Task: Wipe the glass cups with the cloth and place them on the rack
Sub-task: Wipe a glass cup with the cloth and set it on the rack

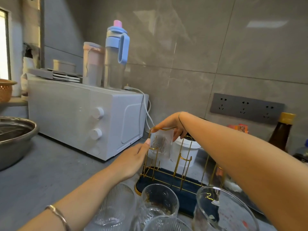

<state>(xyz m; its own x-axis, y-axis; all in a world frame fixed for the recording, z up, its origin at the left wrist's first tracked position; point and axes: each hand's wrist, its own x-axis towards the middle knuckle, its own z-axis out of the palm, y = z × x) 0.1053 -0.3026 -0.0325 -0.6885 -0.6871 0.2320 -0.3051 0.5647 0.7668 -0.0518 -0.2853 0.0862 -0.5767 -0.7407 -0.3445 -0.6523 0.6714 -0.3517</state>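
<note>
A ribbed glass cup (160, 142) sits upside down over the far left gold prong of the rack (168, 178), a gold wire frame on a dark blue tray. My right hand (173, 125) grips the cup from above at its base. My left hand (135, 158) touches the cup's lower left side with its fingertips. Several more glass cups stand at the near edge: a ribbed one (115, 209), one with a brownish pattern (159, 202) and a larger clear one (221, 212). No cloth is in sight.
A white microwave (83, 117) with bottles on top stands left of the rack. A metal bowl (15, 139) sits at far left, a white tub (188, 151) behind the rack, a dark sauce bottle (281, 132) at right. The wall has a socket strip (246, 107).
</note>
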